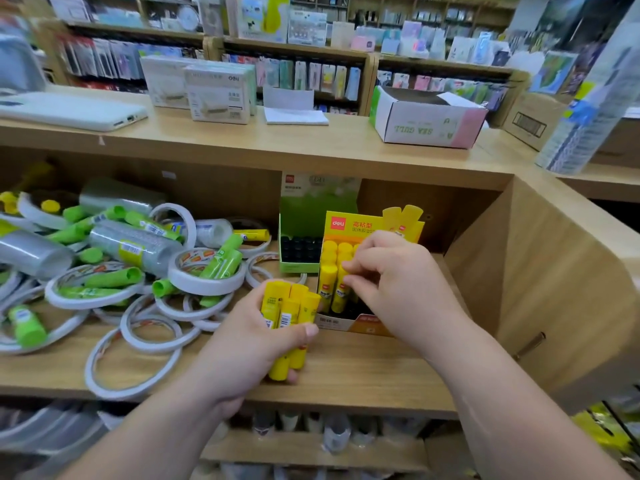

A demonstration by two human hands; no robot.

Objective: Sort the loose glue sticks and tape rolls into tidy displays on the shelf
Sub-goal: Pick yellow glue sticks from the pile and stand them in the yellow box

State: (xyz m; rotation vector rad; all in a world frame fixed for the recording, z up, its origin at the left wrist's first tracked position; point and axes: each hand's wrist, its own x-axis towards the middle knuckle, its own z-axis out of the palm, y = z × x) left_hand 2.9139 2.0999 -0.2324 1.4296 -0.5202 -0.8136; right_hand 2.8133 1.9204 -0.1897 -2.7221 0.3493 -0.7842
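Note:
My left hand (242, 344) grips a bundle of three yellow glue sticks (289, 318) upright above the wooden shelf (363, 372). My right hand (398, 282) hangs over the yellow display box (346, 320), fingers curled and pinching a yellow glue stick (341, 292) standing in its front row. Several more yellow sticks stand in the box. To its left a green display box (299, 244) holds dark-capped sticks. On the left of the shelf lies a loose heap of white tape rolls (204, 275), green glue sticks (112, 280) and clear tape packs (133, 244).
A wooden side wall (540, 282) closes the shelf on the right. The counter above (242, 140) carries white boxes, a white laptop-like device (69, 110) and an open carton (427, 119). A lower shelf with small bottles shows beneath.

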